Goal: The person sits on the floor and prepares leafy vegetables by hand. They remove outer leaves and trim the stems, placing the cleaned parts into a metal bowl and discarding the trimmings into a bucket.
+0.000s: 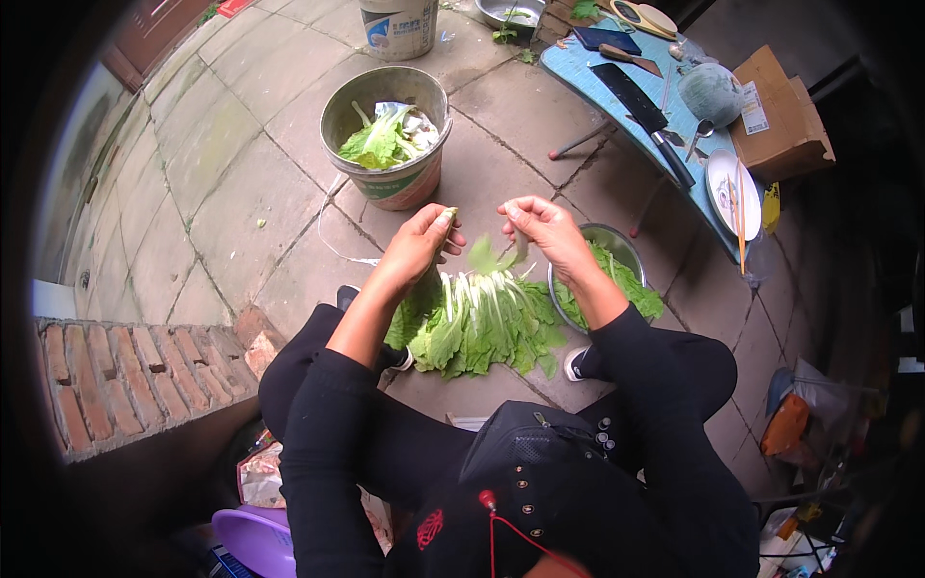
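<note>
My left hand [425,237] grips a leafy green [415,307], whose pale stem end pokes up past the thumb while the leaf hangs below. Across from it, my right hand [543,227] has thumb and fingers pinched together on a torn bit of leaf [491,256], blurred by motion, that dangles under the fingertips. Beneath both hands a row of leafy greens [484,325] lies on the paving between my feet, white stems pointing away from me. Beside my right forearm stands a metal basin [620,238] with more green leaves [614,278] in it, some over its rim.
Ahead stands a bucket [386,173] holding discarded leaves and crumpled wrapping. Another bucket [399,29] is farther off. At right, a low blue table [592,83] carries a cleaver [636,101], a winter melon [712,94] and a plate [723,188] with chopsticks. A brick ledge [144,383] is at left.
</note>
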The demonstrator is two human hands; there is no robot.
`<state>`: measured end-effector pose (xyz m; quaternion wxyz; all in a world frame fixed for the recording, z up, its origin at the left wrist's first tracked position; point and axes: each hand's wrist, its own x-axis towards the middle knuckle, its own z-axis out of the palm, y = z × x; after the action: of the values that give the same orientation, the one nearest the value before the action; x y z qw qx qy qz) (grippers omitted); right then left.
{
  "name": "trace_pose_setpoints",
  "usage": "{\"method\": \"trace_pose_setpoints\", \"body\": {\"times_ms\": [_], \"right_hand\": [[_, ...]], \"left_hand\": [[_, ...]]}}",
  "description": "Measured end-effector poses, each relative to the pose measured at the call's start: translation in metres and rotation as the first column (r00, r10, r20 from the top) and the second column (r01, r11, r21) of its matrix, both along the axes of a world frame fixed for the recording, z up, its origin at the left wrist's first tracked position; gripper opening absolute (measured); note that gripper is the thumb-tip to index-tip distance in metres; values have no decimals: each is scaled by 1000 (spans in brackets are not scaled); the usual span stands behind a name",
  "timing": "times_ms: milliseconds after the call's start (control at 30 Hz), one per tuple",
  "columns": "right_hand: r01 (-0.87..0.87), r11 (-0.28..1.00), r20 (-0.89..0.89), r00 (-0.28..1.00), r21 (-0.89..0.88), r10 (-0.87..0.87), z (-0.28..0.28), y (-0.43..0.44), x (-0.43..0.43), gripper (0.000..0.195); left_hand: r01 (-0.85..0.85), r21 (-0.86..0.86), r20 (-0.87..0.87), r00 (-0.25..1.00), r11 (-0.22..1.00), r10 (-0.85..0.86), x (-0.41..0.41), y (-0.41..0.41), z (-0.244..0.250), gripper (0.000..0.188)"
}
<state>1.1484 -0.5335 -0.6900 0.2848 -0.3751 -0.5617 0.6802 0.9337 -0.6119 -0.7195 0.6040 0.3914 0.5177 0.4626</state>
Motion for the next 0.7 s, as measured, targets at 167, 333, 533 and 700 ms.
{"method": "trace_pose_setpoints", "body": {"times_ms": [167,333,533,700], "right_hand": [[-31,917,-265,961,-397,-82,7,-17,-18,26],[25,971,-149,987,-237,-62,-15,-10,-26,22],[-35,964,-179,984,-264,-13,-8,-14,-27,21],[-71,997,-84,994,-16,69,2,-15,-28,30]], "left_hand": [[31,-89,224,975,996,-10,23,-4,4,28],[108,-188,420,907,976,-20,33,-10,18,30],[171,-188,512,858,967,-53,24,-10,19,31],[171,-169,518,853,971,-60,25,-11,17,23]]}}
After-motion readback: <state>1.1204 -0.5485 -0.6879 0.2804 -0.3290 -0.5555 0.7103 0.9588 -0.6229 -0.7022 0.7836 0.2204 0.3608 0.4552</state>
